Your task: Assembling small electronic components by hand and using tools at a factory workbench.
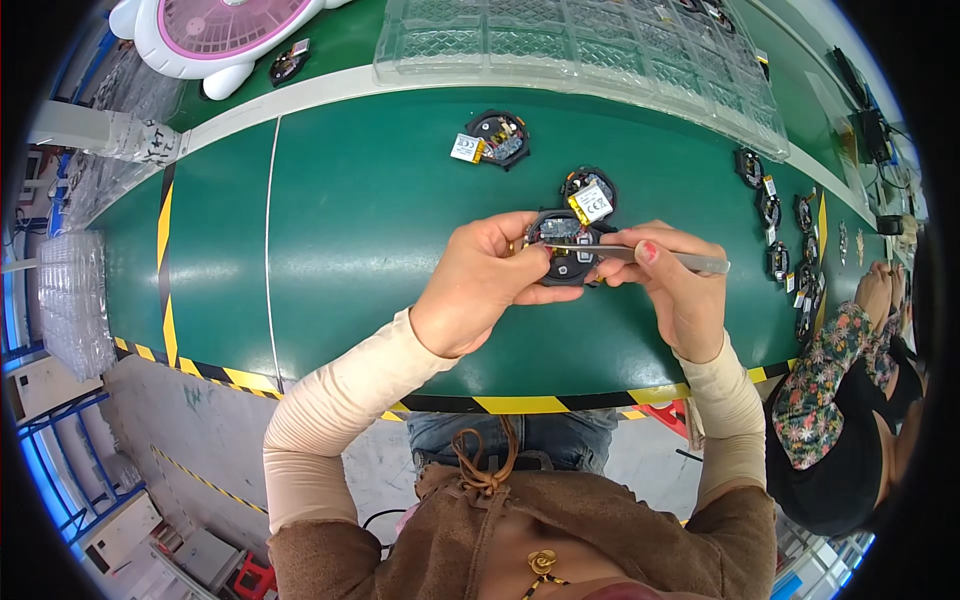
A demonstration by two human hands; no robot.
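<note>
My left hand [490,262] grips a round black watch housing [572,268] by its left side, with the circuit board inside facing up. Metal tweezers [708,263] are pinched in my right hand [672,275], their tips over the open housing near my left thumb. The fingers of my right hand also come up to the housing's right edge. Just beyond it sits another black housing [575,182]. A small white battery [592,204] with a yellow end lies between the two; I cannot tell which one it joins.
Farther back on the green table [350,220] lies a housing [505,140] with its battery [467,148]. Several more housings [778,262] line the right side. Clear plastic trays [580,55] stand at the back, a pink-and-white fan [228,25] at far left. A co-worker's sleeve [825,385] shows at right.
</note>
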